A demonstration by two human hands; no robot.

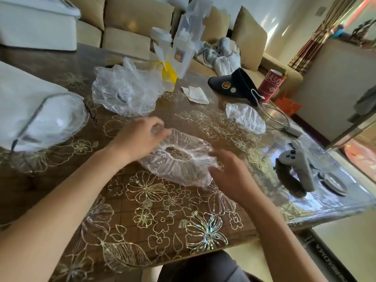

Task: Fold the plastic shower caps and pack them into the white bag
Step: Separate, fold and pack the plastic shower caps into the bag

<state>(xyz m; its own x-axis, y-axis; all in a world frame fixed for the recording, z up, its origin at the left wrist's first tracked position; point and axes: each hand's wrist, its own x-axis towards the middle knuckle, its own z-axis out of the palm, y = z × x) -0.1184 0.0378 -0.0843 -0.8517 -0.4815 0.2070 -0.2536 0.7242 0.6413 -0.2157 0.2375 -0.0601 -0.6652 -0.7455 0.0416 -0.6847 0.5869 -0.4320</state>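
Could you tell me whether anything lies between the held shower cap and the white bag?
Nothing visibly blocks it: between the shower cap and the white bag lie only tabletop, the left hand gripping the cap, and a thin dark item beside the bag.

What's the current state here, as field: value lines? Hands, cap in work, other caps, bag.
left hand: grips the far left edge of the shower cap
right hand: pinches its right edge
shower cap: spread on the table, elastic opening up, not yet folded
pile of caps: loose, beyond the left hand
crumpled cap: alone, beyond the right hand
white bag: on the table at the left edge, apart from both hands
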